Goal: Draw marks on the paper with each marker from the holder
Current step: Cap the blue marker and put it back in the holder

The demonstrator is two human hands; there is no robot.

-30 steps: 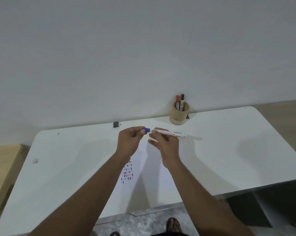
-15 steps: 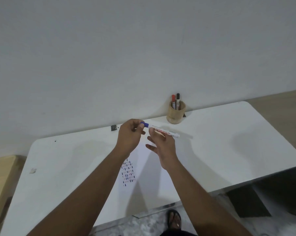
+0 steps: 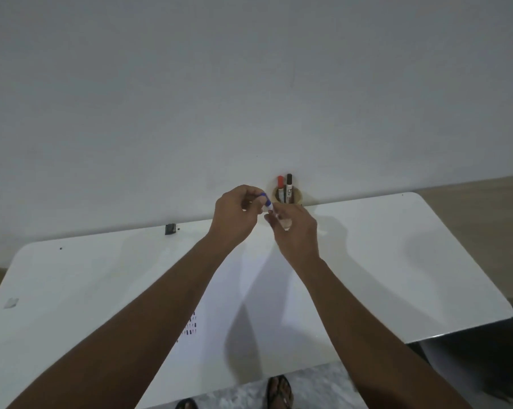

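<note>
Both hands are raised over the far middle of the white table. My left hand pinches the blue cap of a marker. My right hand grips the marker's white barrel, which is mostly hidden in the fingers. Just behind my hands the wooden holder stands against the wall with a red marker and a black marker in it. The white paper lies under my arms, with rows of small dark marks at its left side.
A small dark object sits at the table's back edge to the left. A small grey scrap lies near the left edge. Wooden flooring shows to the right, and my sandalled feet are below the front edge.
Both hands have moved up and away from me toward the holder with the blue marker. The barrel, earlier sticking out to the right, is now mostly hidden by my right hand.
</note>
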